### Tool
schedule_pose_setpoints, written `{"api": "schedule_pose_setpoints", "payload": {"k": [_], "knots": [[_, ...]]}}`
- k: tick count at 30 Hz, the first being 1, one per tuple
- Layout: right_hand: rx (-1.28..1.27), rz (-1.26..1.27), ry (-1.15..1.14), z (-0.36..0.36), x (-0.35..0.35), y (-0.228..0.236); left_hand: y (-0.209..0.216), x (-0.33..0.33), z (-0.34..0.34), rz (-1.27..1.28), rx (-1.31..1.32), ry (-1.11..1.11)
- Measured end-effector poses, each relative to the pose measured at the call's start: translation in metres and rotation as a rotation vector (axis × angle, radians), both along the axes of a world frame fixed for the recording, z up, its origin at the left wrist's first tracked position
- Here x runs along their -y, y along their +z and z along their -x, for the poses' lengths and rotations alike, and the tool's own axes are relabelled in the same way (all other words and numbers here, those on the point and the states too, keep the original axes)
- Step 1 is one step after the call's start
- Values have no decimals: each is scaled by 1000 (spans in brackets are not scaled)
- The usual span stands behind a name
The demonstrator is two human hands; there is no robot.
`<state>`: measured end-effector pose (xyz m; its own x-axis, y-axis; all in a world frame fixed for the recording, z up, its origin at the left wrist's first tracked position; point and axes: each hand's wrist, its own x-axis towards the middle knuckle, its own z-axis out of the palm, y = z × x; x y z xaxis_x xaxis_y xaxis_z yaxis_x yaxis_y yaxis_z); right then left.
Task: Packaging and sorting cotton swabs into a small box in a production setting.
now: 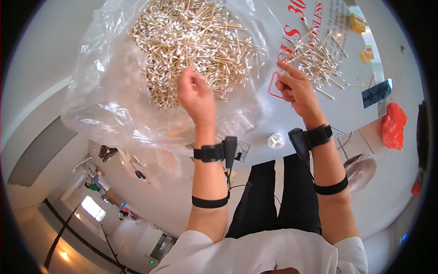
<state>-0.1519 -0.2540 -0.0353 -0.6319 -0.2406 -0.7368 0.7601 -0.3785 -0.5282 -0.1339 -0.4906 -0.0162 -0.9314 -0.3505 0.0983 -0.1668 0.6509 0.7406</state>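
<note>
A big heap of cotton swabs [169, 41] with wooden sticks and white tips lies on a spread clear plastic bag [102, 68]. Over the heap's near edge is my left hand [197, 98], its fingers curled in; whatever they may hold is too small to make out. My right hand [299, 91] is beside a smaller loose pile of swabs [317, 61] on the right. Its index finger stretches forward, apart from the thumb, and the other fingers are bent. I see nothing held in it. Nearer me stands a small round clear container [276, 140] with white bits inside.
The shiny metal-look table [260, 141] carries red and black print. Two small yellow boxes [357, 23] and a dark blue packet [378, 93] lie along its right edge. Beyond that edge are a red plastic bag [394, 125] and a round stool [361, 170].
</note>
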Motion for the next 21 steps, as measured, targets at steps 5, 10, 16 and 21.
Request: {"api": "schedule_pose_setpoints", "payload": {"k": [5, 10, 16, 21], "knots": [[84, 163, 3, -6, 10, 9, 13, 35, 38, 647, -62, 228], [168, 294, -85, -9, 22, 10, -7, -7, 47, 629, 115, -2], [243, 372, -215, -11, 23, 0, -7, -35, 31, 286, 135, -305], [320, 357, -255, -6, 22, -1, 12, -34, 12, 311, 18, -221]]}}
